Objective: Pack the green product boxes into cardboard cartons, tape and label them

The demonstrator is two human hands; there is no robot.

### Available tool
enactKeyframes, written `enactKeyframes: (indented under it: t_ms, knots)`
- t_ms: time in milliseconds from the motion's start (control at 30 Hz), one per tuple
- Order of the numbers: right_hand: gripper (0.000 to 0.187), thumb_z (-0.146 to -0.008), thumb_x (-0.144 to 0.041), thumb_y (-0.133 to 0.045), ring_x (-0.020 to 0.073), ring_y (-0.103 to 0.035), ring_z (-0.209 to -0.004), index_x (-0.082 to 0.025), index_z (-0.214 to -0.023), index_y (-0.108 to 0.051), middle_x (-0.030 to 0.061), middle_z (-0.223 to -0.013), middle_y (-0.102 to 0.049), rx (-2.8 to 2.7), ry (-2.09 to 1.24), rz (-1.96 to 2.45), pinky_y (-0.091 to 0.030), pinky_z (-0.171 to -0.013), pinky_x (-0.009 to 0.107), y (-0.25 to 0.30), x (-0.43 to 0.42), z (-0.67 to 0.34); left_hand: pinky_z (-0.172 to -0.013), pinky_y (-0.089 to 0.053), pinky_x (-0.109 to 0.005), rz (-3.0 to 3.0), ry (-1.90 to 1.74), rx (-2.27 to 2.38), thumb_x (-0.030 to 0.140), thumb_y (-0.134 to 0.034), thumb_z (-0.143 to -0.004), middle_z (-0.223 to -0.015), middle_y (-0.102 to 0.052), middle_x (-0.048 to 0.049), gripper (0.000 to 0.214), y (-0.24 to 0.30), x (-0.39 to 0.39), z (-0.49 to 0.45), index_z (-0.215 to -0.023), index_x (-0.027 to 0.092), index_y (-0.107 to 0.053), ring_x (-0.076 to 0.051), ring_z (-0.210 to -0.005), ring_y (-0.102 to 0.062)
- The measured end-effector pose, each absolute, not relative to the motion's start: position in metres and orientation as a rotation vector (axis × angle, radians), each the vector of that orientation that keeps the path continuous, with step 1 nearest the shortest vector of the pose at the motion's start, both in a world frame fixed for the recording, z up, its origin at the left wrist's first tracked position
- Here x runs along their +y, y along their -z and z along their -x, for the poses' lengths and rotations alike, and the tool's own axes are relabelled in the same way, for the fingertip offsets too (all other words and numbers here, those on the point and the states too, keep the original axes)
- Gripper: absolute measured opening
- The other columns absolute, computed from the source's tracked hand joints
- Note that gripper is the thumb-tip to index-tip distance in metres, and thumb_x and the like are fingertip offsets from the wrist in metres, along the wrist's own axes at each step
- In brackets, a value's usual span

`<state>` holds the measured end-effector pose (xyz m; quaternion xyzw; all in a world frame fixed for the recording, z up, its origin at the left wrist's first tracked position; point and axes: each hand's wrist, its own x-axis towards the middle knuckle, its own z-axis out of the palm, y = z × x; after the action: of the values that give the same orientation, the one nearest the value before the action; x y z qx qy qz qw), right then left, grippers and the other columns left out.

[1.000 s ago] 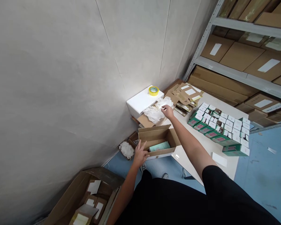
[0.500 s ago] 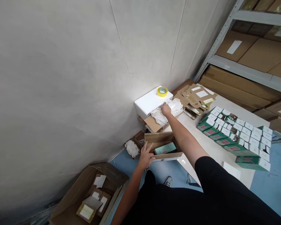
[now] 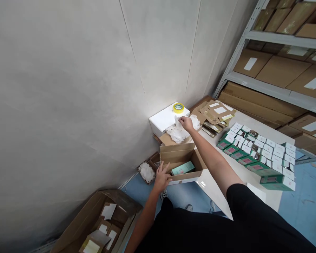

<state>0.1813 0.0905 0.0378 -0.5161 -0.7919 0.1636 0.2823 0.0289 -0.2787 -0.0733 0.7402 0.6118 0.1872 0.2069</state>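
Note:
My right hand (image 3: 186, 123) pinches a sheet of white tissue paper (image 3: 178, 134), lifting part of it from a crumpled pile in a low cardboard box (image 3: 166, 139). Closer to me, my left hand (image 3: 162, 178) holds the near left edge of an open cardboard box (image 3: 173, 154), its thumb and fingers over the rim. Inside that box lies a mint-green carton (image 3: 183, 168), toward the near side. A roll of yellow tape (image 3: 178, 108) rests on a white box (image 3: 163, 121) just beyond the tissue pile.
Several green-and-white cartons (image 3: 263, 151) stand in rows on the white table (image 3: 218, 188). Flattened cardboard (image 3: 216, 113) is stacked behind them. A large carton (image 3: 76, 225) with small boxes sits at lower left. Shelving (image 3: 265, 80) with brown boxes rises at right; a wall (image 3: 81, 88) borders the left.
My right hand has drawn tissue paper up from the pile. My left hand stays at the box's edge, and the box's far flap stands more upright. The camera view has shifted slightly.

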Motion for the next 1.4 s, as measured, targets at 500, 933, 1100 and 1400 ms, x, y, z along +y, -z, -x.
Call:
enactKeyframes:
  t_ms: [500, 933, 1100, 1400]
  knots:
    - [0.026, -0.097, -0.036, -0.053, 0.0207, -0.066, -0.081, -0.020, -0.095, -0.073, 0.0078, -0.095, -0.073, -1.814, -0.347, 1.260, -0.052, -0.081, 0.030, -0.079, -0.041, -0.353, -0.117, -0.031, -0.069, -2.251, -0.504, 1.579, 0.027, -0.078, -0.083, -0.165, -0.039, -0.0050, 0.005, 0.054, -0.275, -0.105, -0.082, 0.023, -0.082, -0.044, -0.157, -0.014]
    - [0.032, -0.084, -0.031, -0.073, 0.0264, -0.069, -0.112, -0.028, -0.116, -0.077, 0.0085, -0.124, -0.070, -1.798, -0.632, 1.554, -0.054, -0.100, 0.038, 0.019, -0.207, -0.487, -0.120, -0.031, -0.065, -2.410, -0.445, 1.237, 0.029, -0.077, -0.083, -0.166, -0.037, -0.0023, 0.008, 0.055, -0.231, -0.205, -0.079, 0.023, -0.082, -0.042, -0.158, -0.012]
    - [0.033, -0.089, -0.030, -0.066, 0.0284, -0.063, -0.125, -0.026, -0.121, -0.075, 0.0103, -0.136, -0.065, -1.561, -0.568, 1.685, -0.050, -0.109, 0.044, 0.040, -0.236, -0.501, -0.121, -0.029, -0.066, -2.484, -0.388, 1.063, 0.027, -0.077, -0.081, -0.166, -0.038, -0.0040, 0.008, 0.055, -0.188, -0.221, -0.085, 0.023, -0.083, -0.043, -0.158, -0.012]
    - [0.032, -0.091, -0.036, -0.060, 0.0291, -0.063, -0.126, -0.026, -0.117, -0.075, 0.0109, -0.133, -0.068, -1.164, -0.342, 1.917, -0.050, -0.110, 0.049, 0.047, -0.248, -0.494, -0.125, -0.021, -0.066, -2.509, -0.307, 0.720, 0.020, -0.078, -0.079, -0.164, -0.040, -0.0022, 0.009, 0.081, -0.097, -0.248, -0.085, 0.025, -0.083, -0.041, -0.159, -0.008]
